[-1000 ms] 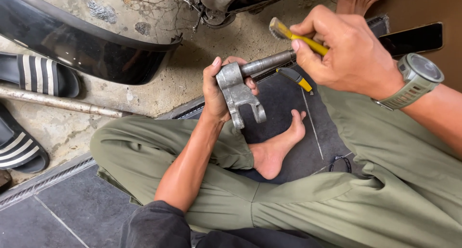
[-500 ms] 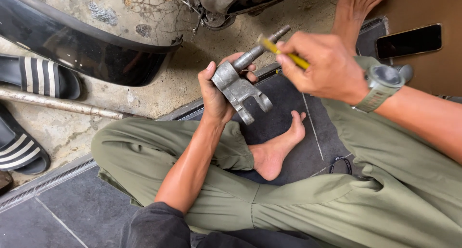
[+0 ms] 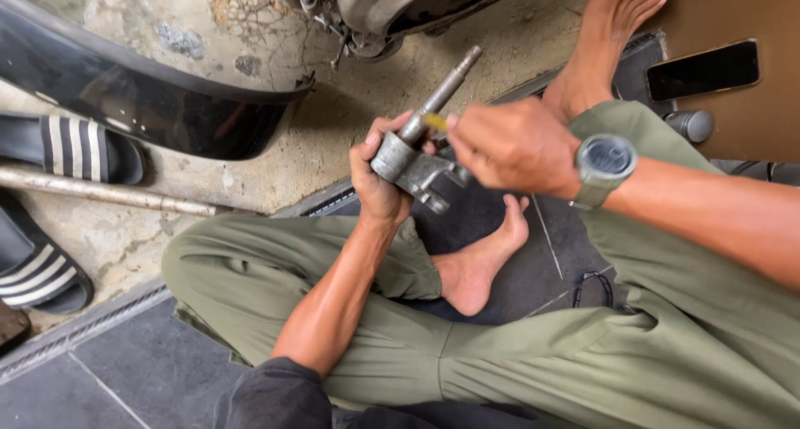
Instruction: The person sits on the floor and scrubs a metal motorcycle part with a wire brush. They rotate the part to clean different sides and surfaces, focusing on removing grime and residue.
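Down on the floor (image 3: 275, 158) the person sits cross-legged in olive trousers, both hands raised over the lap. Their left hand (image 3: 377, 179) has its grip closed around a grey metal part (image 3: 412, 167) — a forked bracket with a round shaft sticking up and away toward the top edge of the floor, tilted to the right. The right hand (image 3: 510, 146), wearing a grey wristwatch (image 3: 604, 164), is closed on a small yellow-handled tool (image 3: 434, 122); only a short yellow bit shows past the fingers, pressed against the shaft just above the bracket. What its working end looks like I cannot tell. Both hands are close together, nearly touching over the part. One bare foot (image 3: 479, 258) rests on the dark tiles below them, the other (image 3: 604, 42) stretches toward the upper right. Along the left edge of the floor lie black striped sandals (image 3: 71, 150) and a rusty metal pipe (image 3: 108, 194), beside a curved black panel (image 3: 150, 100). Near the upper right corner a dark phone (image 3: 702, 69) lies on a brown board, with a small grey cylinder (image 3: 689, 125) just below it.
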